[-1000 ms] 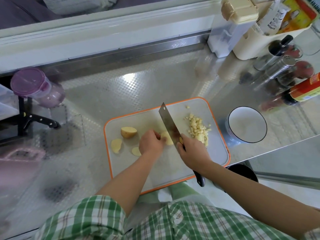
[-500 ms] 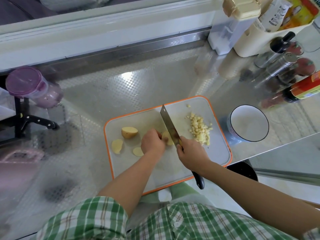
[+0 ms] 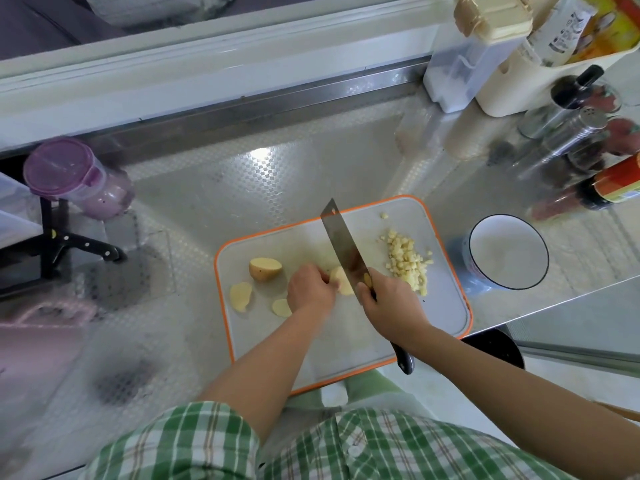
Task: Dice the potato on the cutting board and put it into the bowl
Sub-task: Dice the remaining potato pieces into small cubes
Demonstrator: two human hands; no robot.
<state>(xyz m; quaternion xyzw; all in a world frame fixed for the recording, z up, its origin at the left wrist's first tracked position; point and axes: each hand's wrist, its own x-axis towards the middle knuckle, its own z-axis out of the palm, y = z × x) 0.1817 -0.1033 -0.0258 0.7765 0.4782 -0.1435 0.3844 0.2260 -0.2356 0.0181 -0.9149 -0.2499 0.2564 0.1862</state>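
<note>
Cleaver (image 3: 341,244) is standing edge-down against a potato piece (image 3: 341,280) near the middle of the cutting board (image 3: 446,306). The right hand (image 3: 391,306) is gripping the handle, fingers wrapped round it close to the blade. The left hand (image 3: 310,289) is holding the piece from its left side, fingers curled onto it just beside the blade. Diced cubes (image 3: 407,263) are lying in a heap on the board's right part. A potato half (image 3: 265,269) and potato slices (image 3: 240,296) are waiting on the left part. The white bowl (image 3: 509,252) is standing on the bench (image 3: 277,174) just right of the board, nothing visible in it.

Risks, as judged:
- The left fingertips are sitting close to the edge, so a blade drifting left could nick them.
- The piece is small and rounded, so it could roll under pressure.
- The board's near edge appears to be overhanging the bench front, so hard chopping could tip it.
- Cubes could scatter during transfer to the bowl.
</note>
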